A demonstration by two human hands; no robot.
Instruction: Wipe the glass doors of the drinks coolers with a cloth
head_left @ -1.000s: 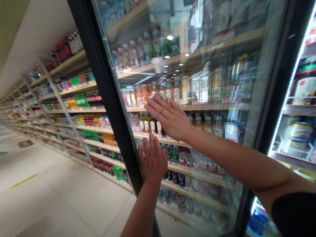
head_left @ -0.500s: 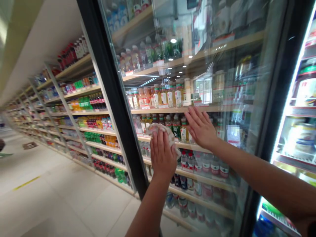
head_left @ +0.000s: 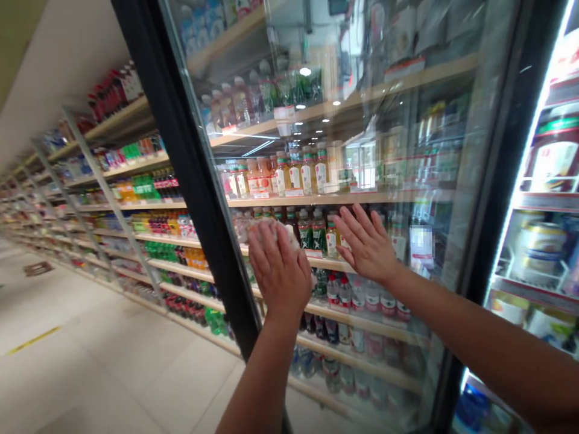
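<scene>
My left hand (head_left: 280,271) presses a pale, mottled cloth (head_left: 270,225) against the glass door (head_left: 384,90) of a drinks fridge; its fingers lie over the cloth and only the cloth's upper edge shows above the fingertips. My right hand (head_left: 368,247) rests flat on the same glass just to the right, fingers spread, holding nothing. The door's black frame (head_left: 181,150) runs diagonally just left of my left hand.
Behind the glass are wooden shelves with rows of bottles (head_left: 296,175). At the far right a lit fridge interior (head_left: 543,163) holds tubs and jars. Long shelves of drinks (head_left: 136,187) line the aisle on the left, above a pale tiled floor (head_left: 90,361).
The cloth went from under my right hand to under my left. My left hand then slid it a little left and up, while my right hand moved down and right onto bare glass.
</scene>
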